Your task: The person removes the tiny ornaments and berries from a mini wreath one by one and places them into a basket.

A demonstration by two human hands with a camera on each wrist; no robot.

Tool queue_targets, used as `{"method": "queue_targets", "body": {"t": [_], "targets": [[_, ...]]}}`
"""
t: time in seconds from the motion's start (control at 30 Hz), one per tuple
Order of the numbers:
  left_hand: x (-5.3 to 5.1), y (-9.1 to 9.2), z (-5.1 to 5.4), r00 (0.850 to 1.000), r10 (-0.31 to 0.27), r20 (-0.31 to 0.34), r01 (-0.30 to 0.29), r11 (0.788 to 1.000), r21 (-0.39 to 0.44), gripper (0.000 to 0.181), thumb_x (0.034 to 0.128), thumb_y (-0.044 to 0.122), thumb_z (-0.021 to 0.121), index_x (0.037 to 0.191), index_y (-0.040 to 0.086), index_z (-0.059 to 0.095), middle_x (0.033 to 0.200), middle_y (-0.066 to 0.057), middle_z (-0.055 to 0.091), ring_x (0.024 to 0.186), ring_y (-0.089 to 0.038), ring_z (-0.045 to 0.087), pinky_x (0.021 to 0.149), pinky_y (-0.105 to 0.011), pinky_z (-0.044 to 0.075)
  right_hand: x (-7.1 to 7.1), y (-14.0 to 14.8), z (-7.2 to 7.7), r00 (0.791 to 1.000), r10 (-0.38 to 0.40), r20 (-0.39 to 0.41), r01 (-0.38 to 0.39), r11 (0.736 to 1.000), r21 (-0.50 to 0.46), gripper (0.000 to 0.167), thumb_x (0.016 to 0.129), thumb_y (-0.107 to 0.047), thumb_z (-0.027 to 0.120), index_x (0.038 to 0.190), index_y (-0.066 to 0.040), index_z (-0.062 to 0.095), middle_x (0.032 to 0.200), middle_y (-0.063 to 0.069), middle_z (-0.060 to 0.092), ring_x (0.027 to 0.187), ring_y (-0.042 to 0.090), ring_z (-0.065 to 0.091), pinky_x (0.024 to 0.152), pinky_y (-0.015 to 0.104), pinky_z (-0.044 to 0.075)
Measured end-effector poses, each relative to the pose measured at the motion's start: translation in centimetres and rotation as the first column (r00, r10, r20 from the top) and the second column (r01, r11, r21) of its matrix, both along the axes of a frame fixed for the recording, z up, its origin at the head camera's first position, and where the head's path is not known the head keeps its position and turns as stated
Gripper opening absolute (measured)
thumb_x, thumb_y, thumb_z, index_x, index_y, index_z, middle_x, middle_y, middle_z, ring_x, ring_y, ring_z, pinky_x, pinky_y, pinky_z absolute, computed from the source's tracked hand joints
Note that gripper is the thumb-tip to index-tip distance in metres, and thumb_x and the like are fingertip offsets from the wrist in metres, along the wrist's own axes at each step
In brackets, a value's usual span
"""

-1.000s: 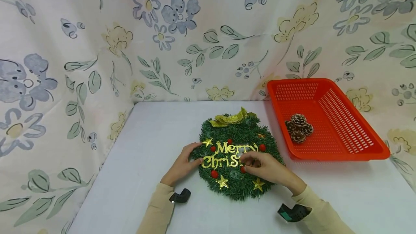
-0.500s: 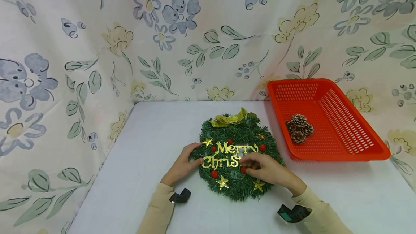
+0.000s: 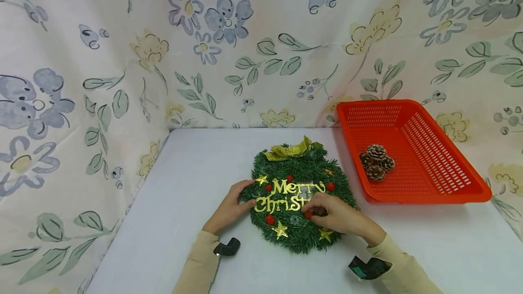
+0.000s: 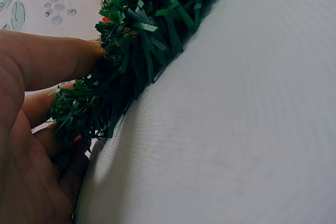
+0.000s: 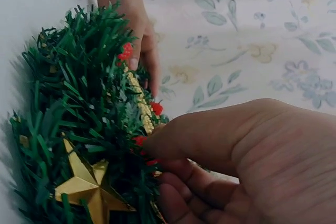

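Note:
On the table lies a green tinsel Christmas wreath (image 3: pixel 302 237) with gold "Merry Christmas" lettering (image 3: pixel 278 204), gold stars (image 3: pixel 280 229), red balls (image 3: pixel 270 220) and a gold bow (image 3: pixel 288 150) at its far side. My left hand (image 3: pixel 230 208) grips the wreath's left edge, thumb and fingers around the tinsel in the left wrist view. Over the lower right part, my right hand (image 3: pixel 337 217) has curled fingers and pinches a small red ball (image 3: pixel 308 215) between thumb and fingertips, in the right wrist view beside a gold star (image 5: pixel 93 190). The lettering's right end is hidden behind these fingers.
A red plastic basket (image 3: pixel 425 196) stands at the right rear of the white table (image 3: pixel 196 162). Several pine cones (image 3: pixel 376 162) sit in its left part. A floral curtain (image 3: pixel 253 49) hangs behind the table.
My right fingertips and the red ball have shifted slightly to the right, and a little more of the lettering shows. My left hand has stayed on the wreath's edge.

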State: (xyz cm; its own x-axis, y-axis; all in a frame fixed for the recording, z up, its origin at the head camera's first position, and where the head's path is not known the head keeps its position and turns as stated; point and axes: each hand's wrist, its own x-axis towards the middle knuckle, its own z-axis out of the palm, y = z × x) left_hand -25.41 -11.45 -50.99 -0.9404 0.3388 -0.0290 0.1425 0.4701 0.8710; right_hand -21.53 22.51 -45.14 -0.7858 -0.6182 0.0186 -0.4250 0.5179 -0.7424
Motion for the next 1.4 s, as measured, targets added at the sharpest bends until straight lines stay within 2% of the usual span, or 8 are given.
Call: {"method": "queue_targets", "body": {"t": [0.17, 0.33, 0.67, 0.83, 1.0, 1.17, 1.4], "targets": [[-0.03, 0.04, -0.02, 1.0, -0.002, 0.0, 0.002, 1.0, 0.003, 0.061, 0.0971, 0.023, 0.069, 0.153, 0.024, 0.044, 0.162, -0.011, 0.032, 0.154, -0.033, 0.026, 0.124, -0.059, 0.027, -0.04, 0.03, 0.35, 1.0, 0.01, -0.011, -0.01, 1.0, 0.02, 0.029, 0.093, 0.003, 0.064, 0.116, -0.012, 0.073, 0.107, 0.0, 0.064, 0.087, 0.003, 0.052, 0.073, 0.022, 0.047], [0.02, 0.03, 0.09, 1.0, -0.006, 0.005, 0.006, 1.0, 0.008, 0.061, 0.097, 0.022, 0.069, 0.153, 0.023, 0.044, 0.162, -0.012, 0.032, 0.154, -0.033, 0.026, 0.124, -0.058, 0.026, -0.16, -0.1, 0.52, 0.999, 0.007, -0.032, -0.006, 0.999, 0.031, 0.022, 0.095, -0.002, 0.067, 0.113, -0.013, 0.074, 0.104, 0.0, 0.064, 0.085, 0.002, 0.05, 0.07, 0.022, 0.044], [0.01, 0.08, 0.29, 1.0, -0.007, 0.004, 0.007, 1.0, 0.005, 0.061, 0.0973, 0.024, 0.069, 0.153, 0.022, 0.044, 0.162, -0.012, 0.032, 0.154, -0.034, 0.026, 0.125, -0.058, 0.025, -0.17, -0.2, 0.23, 0.999, -0.023, -0.041, 0.026, 0.997, 0.074, 0.018, 0.096, -0.007, 0.067, 0.111, -0.015, 0.074, 0.102, -0.005, 0.063, 0.082, 0.0, 0.049, 0.069, 0.021, 0.044], [0.02, 0.08, 0.35, 1.0, -0.011, 0.001, 0.011, 1.0, 0.011, 0.061, 0.0976, 0.024, 0.069, 0.153, 0.022, 0.044, 0.162, -0.014, 0.031, 0.154, -0.036, 0.026, 0.124, -0.06, 0.026, -0.22, -0.14, 0.12, 0.999, -0.025, -0.038, 0.027, 0.998, 0.052, 0.014, 0.097, -0.013, 0.068, 0.109, -0.017, 0.074, 0.101, -0.006, 0.062, 0.082, 0.0, 0.049, 0.069, 0.021, 0.044], [0.0, 0.11, 0.36, 1.0, -0.008, -0.001, 0.008, 1.0, 0.015, 0.061, 0.0973, 0.023, 0.069, 0.153, 0.021, 0.044, 0.162, -0.014, 0.032, 0.154, -0.036, 0.026, 0.124, -0.06, 0.025, -0.29, -0.17, -0.05, 1.0, -0.021, -0.016, 0.02, 1.0, -0.011, 0.011, 0.097, -0.017, 0.069, 0.107, -0.016, 0.071, 0.099, -0.005, 0.062, 0.081, 0.001, 0.053, 0.068, 0.021, 0.049], [0.02, 0.13, 0.33, 1.0, -0.004, 0.001, 0.004, 1.0, 0.014, 0.061, 0.0976, 0.023, 0.069, 0.153, 0.022, 0.044, 0.162, -0.014, 0.032, 0.154, -0.036, 0.026, 0.124, -0.061, 0.025, -0.4, -0.28, -0.04, 1.0, -0.014, 0.013, 0.015, 0.998, -0.063, 0.013, 0.097, -0.017, 0.068, 0.11, -0.013, 0.069, 0.099, -0.003, 0.065, 0.084, 0.002, 0.06, 0.072, 0.023, 0.055], [0.06, 0.1, 0.36, 1.0, -0.01, -0.007, 0.01, 1.0, 0.012, 0.061, 0.0973, 0.022, 0.069, 0.153, 0.021, 0.044, 0.162, -0.015, 0.032, 0.153, -0.037, 0.027, 0.124, -0.061, 0.026, -0.65, -0.43, 0.2, 0.999, -0.007, 0.042, 0.01, 0.997, -0.082, 0.014, 0.098, -0.015, 0.068, 0.111, -0.011, 0.069, 0.101, 0.0, 0.068, 0.086, 0.005, 0.065, 0.074, 0.023, 0.057]]}}
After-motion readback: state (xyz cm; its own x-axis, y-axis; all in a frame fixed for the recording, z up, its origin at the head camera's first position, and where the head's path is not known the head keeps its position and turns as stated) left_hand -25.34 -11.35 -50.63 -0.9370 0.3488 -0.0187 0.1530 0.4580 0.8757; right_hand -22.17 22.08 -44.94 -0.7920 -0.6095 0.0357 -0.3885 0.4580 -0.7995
